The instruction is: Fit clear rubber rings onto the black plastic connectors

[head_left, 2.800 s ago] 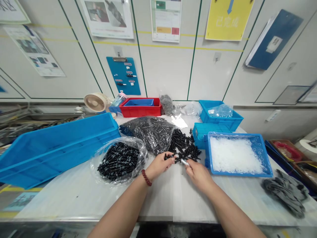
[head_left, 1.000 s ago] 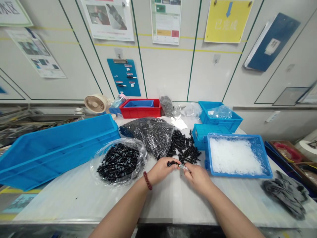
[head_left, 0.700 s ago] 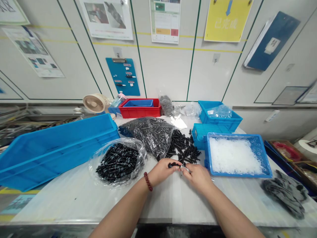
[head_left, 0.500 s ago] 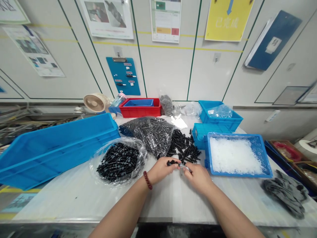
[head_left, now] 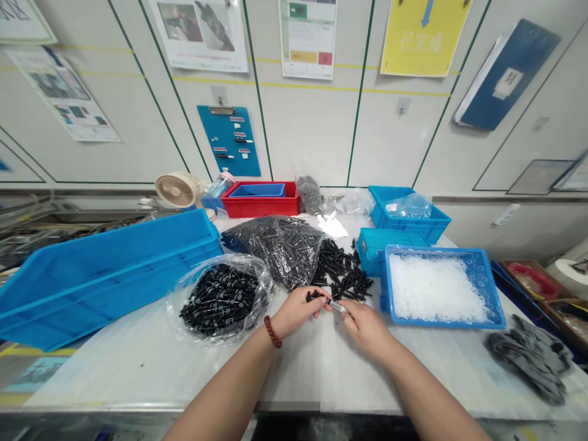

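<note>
My left hand (head_left: 296, 311) is closed around several small black cylindrical parts (head_left: 315, 296), their ends showing at the fingers. My right hand (head_left: 367, 329) pinches a slim silver-grey rod (head_left: 339, 306); its far end meets a black part at my left fingertips. Whether the rod is slid over that part or only touches it, I cannot tell. Just beyond my hands lies a loose pile of black parts (head_left: 344, 272). To the left, an open clear bag holds black parts with pale rings (head_left: 219, 300). Small white translucent rings (head_left: 432, 288) fill a blue bin (head_left: 443, 322) on the right.
A large plastic bag of black parts (head_left: 275, 245) lies mid-table. A long blue bin (head_left: 105, 269) stands left, a red bin (head_left: 261, 209) at the back, and more blue bins (head_left: 390, 242) back right. Grey gloves (head_left: 528, 355) lie at the right edge; a fan (head_left: 177, 190) stands back left.
Both hands have shifted slightly left. The gap between them is a little wider, and more of the silver-grey rod shows.
</note>
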A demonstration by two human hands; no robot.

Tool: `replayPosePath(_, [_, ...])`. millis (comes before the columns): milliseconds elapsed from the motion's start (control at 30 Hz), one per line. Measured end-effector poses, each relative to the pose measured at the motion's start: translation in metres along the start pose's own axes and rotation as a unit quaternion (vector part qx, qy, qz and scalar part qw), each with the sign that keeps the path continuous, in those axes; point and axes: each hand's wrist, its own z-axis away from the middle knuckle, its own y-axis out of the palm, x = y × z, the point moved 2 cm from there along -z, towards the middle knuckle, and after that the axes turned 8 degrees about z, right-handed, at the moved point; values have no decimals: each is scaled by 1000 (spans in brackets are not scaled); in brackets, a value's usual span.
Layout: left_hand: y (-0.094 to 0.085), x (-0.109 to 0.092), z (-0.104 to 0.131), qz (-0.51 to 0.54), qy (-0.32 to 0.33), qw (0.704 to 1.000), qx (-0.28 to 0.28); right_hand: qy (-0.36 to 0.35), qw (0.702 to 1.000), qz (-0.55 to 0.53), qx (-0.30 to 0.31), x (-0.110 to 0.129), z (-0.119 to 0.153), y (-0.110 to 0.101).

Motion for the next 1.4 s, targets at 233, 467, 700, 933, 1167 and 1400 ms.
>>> replayPosePath(233, [1, -2, 1, 4, 0, 1000, -1, 14, 999, 37, 3, 2, 0, -3])
replayPosePath(467, [5, 0, 1, 6, 13, 1000, 8, 60, 994, 90, -3, 2, 1, -3])
replayPosePath(700, [5, 4, 2, -4, 22, 1000, 14, 107, 985, 134, 1, 1, 0, -4])
replayPosePath(933, [5, 3, 2, -7, 27, 999, 18, 143, 978, 149, 10, 3, 0, -5])
replayPosePath(1167, [5, 2, 2, 9, 14, 1000, 12, 125, 984, 126, 19, 2, 0, -4])
replayPosePath(1400, [10, 4, 1, 15, 16, 1000, 2, 128, 981, 147, 14, 1, 0, -2])
